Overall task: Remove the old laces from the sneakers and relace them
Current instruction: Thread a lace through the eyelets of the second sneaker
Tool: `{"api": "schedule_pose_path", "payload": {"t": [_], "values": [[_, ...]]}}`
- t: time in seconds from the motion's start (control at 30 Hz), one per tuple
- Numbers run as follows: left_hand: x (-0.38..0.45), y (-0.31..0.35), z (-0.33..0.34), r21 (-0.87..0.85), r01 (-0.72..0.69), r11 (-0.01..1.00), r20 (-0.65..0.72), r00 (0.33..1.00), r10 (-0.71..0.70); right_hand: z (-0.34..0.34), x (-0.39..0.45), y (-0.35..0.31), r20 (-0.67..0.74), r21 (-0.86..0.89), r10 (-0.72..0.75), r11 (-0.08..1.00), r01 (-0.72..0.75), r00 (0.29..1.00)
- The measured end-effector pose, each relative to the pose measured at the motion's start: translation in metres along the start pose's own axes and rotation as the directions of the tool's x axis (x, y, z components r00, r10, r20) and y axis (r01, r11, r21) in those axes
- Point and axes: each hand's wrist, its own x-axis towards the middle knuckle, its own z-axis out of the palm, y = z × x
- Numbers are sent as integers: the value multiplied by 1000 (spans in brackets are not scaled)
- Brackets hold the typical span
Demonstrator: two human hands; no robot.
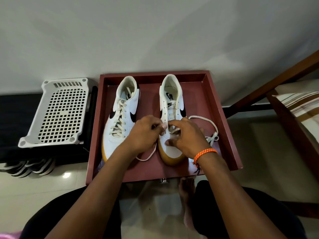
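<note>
Two white sneakers with black swooshes and gum soles stand side by side in a dark red tray (222,107). The left sneaker (120,116) is fully laced with a cream lace. The right sneaker (172,104) has bare upper eyelets, and a cream lace (209,124) runs from its lowest eyelets and loops out over the tray to the right and left. My left hand (144,133) pinches the lace at the left eyelet row of the right sneaker. My right hand (186,135), with an orange cord on the wrist, grips the lace over the toe area.
A white perforated plastic basket (58,111) lies upside down on a black surface left of the tray. Striped sandals (29,167) sit below it on the floor. A wooden chair frame (279,94) stands to the right. My bare foot (187,188) rests on the tiled floor.
</note>
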Motion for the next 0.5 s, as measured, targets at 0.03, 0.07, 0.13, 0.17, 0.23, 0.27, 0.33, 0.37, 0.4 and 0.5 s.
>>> {"api": "schedule_pose_path", "payload": {"t": [0.03,0.07,0.13,0.17,0.23,0.27,0.33,0.37,0.4,0.5], "values": [[-2,3,-3,-129,22,991,18,1000,-20,0,0,0,-2,3,-2,1000,2,1000],[-5,7,-6,-270,52,962,37,998,-44,1,1,-1,-1,3,-4,1000,4,1000],[-10,16,-14,-511,109,853,79,994,-79,1,-1,-3,4,-1,-8,1000,8,1000],[-11,19,-19,-589,122,798,102,992,-77,1,-1,-3,4,8,-13,1000,13,1000],[-13,25,-29,-709,132,693,150,988,-34,1,-2,-2,5,38,-19,999,19,1000],[-15,27,-32,-757,131,640,167,986,-4,0,-1,-1,10,42,-18,999,18,1000],[-17,29,-36,-839,134,528,180,983,35,-1,0,1,23,30,-13,999,13,1000],[-16,28,-36,-873,143,467,175,984,24,-2,1,2,29,31,-12,999,11,999],[-15,27,-36,-894,160,418,167,986,-20,-1,1,3,35,48,-10,999,8,999],[-8,19,-30,-748,161,643,-17,965,-261,-6,2,8,17,146,-19,989,16,1000]]}}
